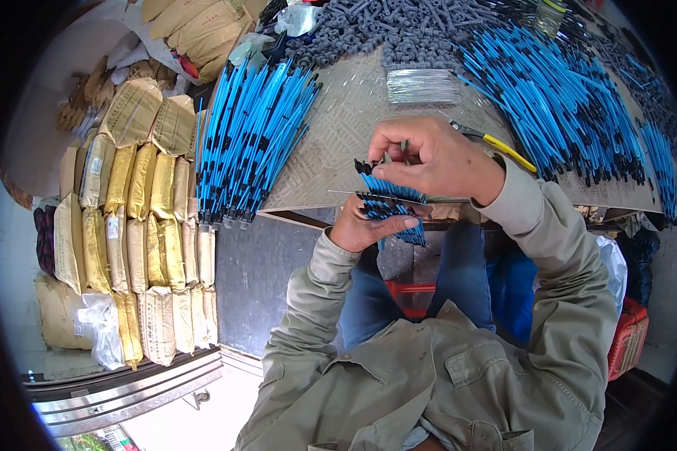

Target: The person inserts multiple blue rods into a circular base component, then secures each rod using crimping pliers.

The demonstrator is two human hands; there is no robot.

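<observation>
Bundled slim blue rods (389,206), black-tipped, long axis slanting far-left to near-right; left hand (358,226) clasping them; right hand (437,155), hold unclear to me.

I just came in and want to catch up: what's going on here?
The left hand has a bundle of blue-and-black sticks in its grip, just off the near edge of the table. The right hand is at the bundle's upper ends, fingers curled; exactly what they pinch is unclear. More such sticks lie spread to the left and right, with thin metal rods and grey parts beyond the hands.
</observation>
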